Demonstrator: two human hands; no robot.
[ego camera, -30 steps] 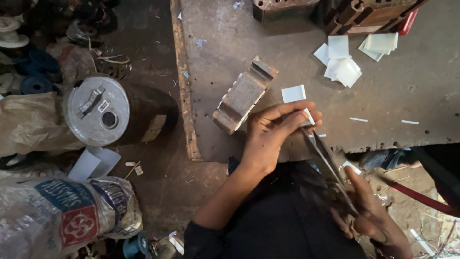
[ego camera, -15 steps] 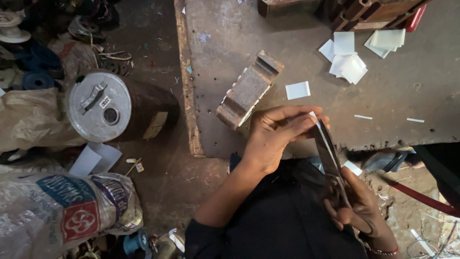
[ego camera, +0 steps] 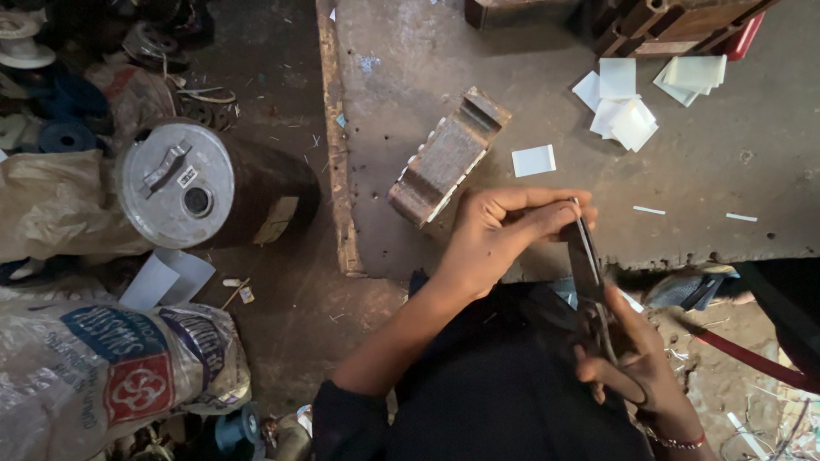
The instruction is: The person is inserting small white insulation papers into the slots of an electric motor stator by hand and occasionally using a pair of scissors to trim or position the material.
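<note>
Centrally, left hand (ego camera: 495, 235) pinching a thin white strip (ego camera: 575, 205) edge-on, right hand (ego camera: 636, 363) gripping dark scissors (ego camera: 589, 273), blades closing on it.

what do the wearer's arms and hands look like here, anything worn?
Both hands are bare, no gloves. The left hand leads back along an uncovered forearm to a dark sleeve pushed up near the elbow. The right hand has a thin beaded bracelet at the wrist. No rings or markings can be made out.
</note>
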